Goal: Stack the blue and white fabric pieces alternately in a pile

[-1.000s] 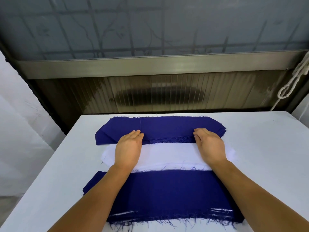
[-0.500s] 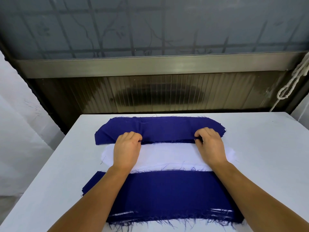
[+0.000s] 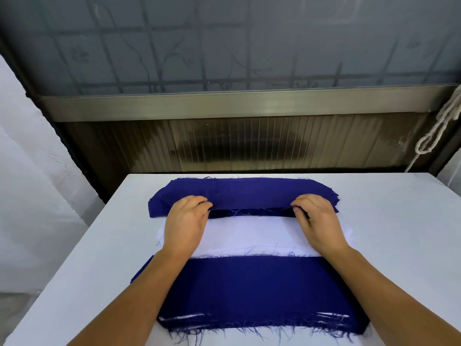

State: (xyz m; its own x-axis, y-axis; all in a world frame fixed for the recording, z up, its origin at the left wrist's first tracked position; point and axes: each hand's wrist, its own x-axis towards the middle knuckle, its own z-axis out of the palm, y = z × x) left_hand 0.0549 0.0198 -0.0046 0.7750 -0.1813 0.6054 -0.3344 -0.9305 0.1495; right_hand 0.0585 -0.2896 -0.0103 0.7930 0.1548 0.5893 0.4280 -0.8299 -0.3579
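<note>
Three lots of cloth lie in a row down the middle of the table [image 3: 389,236], and the order looks deliberate. A blue stack [image 3: 239,193] sits nearest the far edge, a white stack [image 3: 249,236] is just in front of it, and the pile [image 3: 252,290], blue on top with white showing at its frayed hem, lies against the near edge. With the supplies side by side, either colour is one reach from the pile.

Both hands are at the near hem of the blue stack. The left hand [image 3: 185,221] has its fingers curled and pinches the top blue piece [image 3: 249,204] toward the stack's left end; the right hand [image 3: 315,218] pinches the same hem toward the right end. Between them the hem is raised a little, with a dark gap under it, so probably only one layer is held. Gripping near both ends keeps the limp cloth stretched flat so it should not sag or fold when carried.

The pile's top is blue, so whether this piece fits the alternation I cannot tell. Loose threads along the hem could drag a second layer up with it
</note>
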